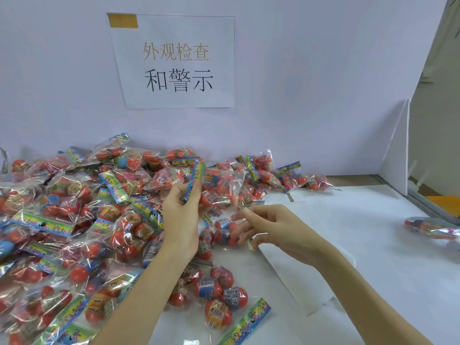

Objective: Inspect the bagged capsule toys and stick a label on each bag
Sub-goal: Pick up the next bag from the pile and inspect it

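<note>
White partition wall behind, paper sign [174, 61] taped up; white bench [348, 232] below. Big pile of bagged capsule toys [74, 215] covers left and back. My left hand [180, 220] pinches raised bag [219, 188] by printed header strip, held above pile. My right hand [268, 229] just beside bag's lower corner, fingers loosely curled; contact unclear, blurred. I judge bag light, film crinkly and slippery, capsules hard, prone to shifting inside. Stiff header looks like best hold. One bag [433, 226] apart at right.

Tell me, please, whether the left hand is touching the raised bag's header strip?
Touching: the head view shows the left hand pinching the raised bag's header strip between its fingertips.
</note>
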Demonstrator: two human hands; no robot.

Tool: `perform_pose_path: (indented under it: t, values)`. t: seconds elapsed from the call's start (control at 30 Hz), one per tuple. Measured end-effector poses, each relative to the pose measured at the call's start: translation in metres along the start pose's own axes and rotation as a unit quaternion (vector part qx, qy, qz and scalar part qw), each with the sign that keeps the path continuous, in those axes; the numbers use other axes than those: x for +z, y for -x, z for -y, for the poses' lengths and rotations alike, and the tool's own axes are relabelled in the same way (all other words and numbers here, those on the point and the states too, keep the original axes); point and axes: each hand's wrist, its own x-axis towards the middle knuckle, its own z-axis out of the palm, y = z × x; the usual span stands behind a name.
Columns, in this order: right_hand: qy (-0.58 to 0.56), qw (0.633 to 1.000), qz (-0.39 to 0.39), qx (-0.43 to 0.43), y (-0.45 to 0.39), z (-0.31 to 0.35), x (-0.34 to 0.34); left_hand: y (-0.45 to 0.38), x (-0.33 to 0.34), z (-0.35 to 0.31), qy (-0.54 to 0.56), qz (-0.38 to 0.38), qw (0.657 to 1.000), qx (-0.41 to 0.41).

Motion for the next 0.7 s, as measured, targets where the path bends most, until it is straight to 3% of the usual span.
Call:
perform_pose_path:
  t: [0.23,0.47,0.53,0.63,0.7]
  values:
    - [0.020,0.999,-0.042,-0.007,0.000,-0.004,-0.002,0.013,0.009,0.001,-0.050,0.051,0.997,0.030]
    - [0.032,0.999,-0.022,-0.023,0.002,0.002,-0.007,0.014,0.009,0.001,-0.032,0.070,0.997,0.009]
    - [0.043,0.997,-0.047,-0.036,0.002,0.001,-0.007,0.015,0.010,0.005,-0.084,0.068,0.993,0.051]
    - [0.116,0.985,-0.107,-0.072,-0.002,-0.003,-0.005,0.017,0.010,0.006,-0.177,0.083,0.964,0.182]
    - [0.149,0.977,-0.127,-0.089,-0.004,-0.005,-0.003,0.016,0.011,0.006,-0.187,0.128,0.955,0.192]
